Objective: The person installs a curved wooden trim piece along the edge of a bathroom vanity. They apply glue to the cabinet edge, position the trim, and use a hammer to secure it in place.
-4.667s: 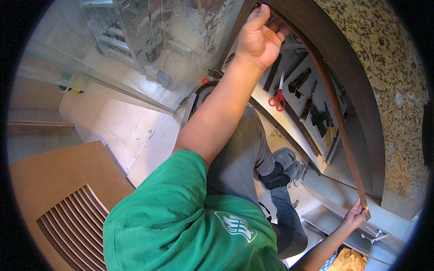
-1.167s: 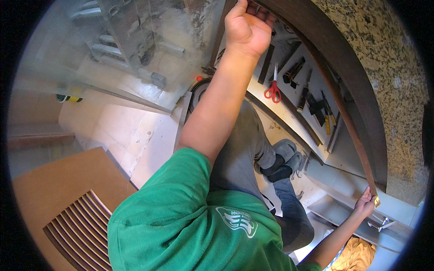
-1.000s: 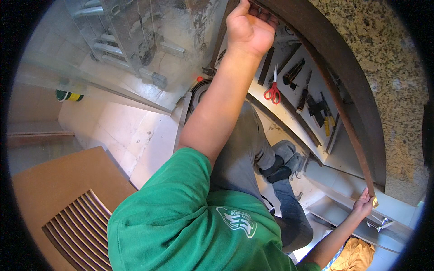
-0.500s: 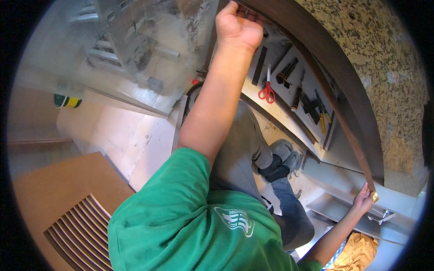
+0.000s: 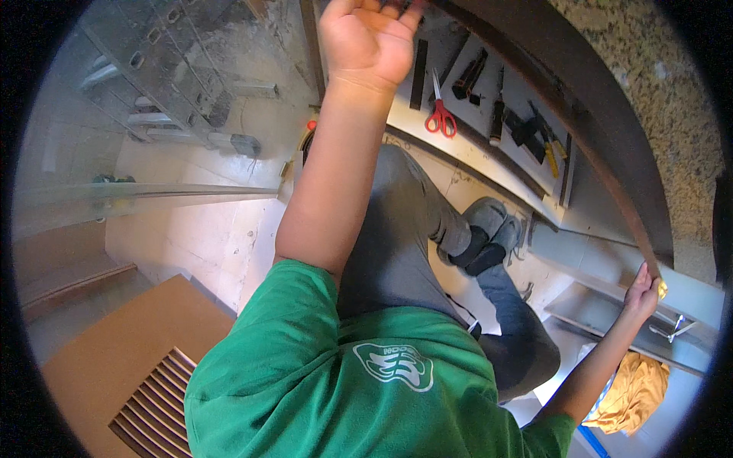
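My left hand (image 5: pixel 360 46) is raised at the top of the view, palm showing, its fingers curled at the upper end of a long, thin dark brown strip (image 5: pixel 569 130). The fingertips are partly cut off by the picture's edge. The strip runs down to the right along the dark edge under a speckled stone slab (image 5: pixel 649 69). At its lower end, my right hand (image 5: pixel 641 291) has its fingers closed on it. A small shiny yellow-gold piece (image 5: pixel 662 289) shows beside those fingers; what it is I cannot make out.
Red-handled scissors (image 5: pixel 440 120), a dark-handled tool (image 5: pixel 497 122), yellow-handled pliers (image 5: pixel 551 145) and several dark pieces lie on a white board ahead. A glass panel (image 5: pixel 206 194) stands left, near a slatted brown panel (image 5: pixel 145 328). Orange cloth (image 5: pixel 634 393) lies lower right.
The whole view has shifted. My left hand appears farther left and higher, its palm turned more into view; my right hand appears higher and farther right. Both remain at the strip.
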{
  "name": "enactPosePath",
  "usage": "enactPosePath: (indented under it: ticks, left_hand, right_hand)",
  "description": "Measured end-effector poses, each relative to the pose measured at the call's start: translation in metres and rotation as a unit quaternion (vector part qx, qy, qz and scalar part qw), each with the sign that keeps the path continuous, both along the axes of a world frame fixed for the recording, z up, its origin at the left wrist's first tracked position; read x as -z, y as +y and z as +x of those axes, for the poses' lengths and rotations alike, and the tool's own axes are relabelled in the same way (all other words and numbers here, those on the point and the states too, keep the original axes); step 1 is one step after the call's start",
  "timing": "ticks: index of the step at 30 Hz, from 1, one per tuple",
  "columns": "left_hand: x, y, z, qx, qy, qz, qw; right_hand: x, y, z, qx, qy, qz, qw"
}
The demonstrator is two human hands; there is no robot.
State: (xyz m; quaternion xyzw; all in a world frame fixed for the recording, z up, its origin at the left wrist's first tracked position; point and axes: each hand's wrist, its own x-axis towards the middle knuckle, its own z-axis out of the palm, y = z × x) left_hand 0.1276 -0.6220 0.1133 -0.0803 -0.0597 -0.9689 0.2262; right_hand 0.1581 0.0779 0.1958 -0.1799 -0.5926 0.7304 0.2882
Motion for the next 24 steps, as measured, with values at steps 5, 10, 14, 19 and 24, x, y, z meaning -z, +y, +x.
enactPosePath:
  ticks: [5, 10, 14, 19, 24]
  left_hand:
    - [0.001, 0.033, 0.009, 0.026, 0.025, -0.060, 0.998]
    - [0.005, 0.034, -0.001, 0.000, 0.047, -0.105, 0.993]
    - [0.010, 0.037, -0.004, 0.025, 0.061, -0.085, 0.994]
    - [0.015, 0.040, -0.007, 0.038, 0.080, -0.088, 0.992]
    - [0.017, 0.043, -0.012, 0.032, 0.074, -0.071, 0.994]
  right_hand:
    - [0.010, 0.059, -0.025, 0.003, 0.001, -0.029, 1.000]
    - [0.030, 0.127, -0.046, -0.041, 0.020, -0.059, 0.997]
    - [0.040, 0.172, -0.071, -0.095, 0.020, -0.060, 0.993]
    - [0.046, 0.198, -0.091, -0.108, 0.017, -0.093, 0.990]
    - [0.059, 0.210, -0.097, -0.062, 0.003, -0.129, 0.990]
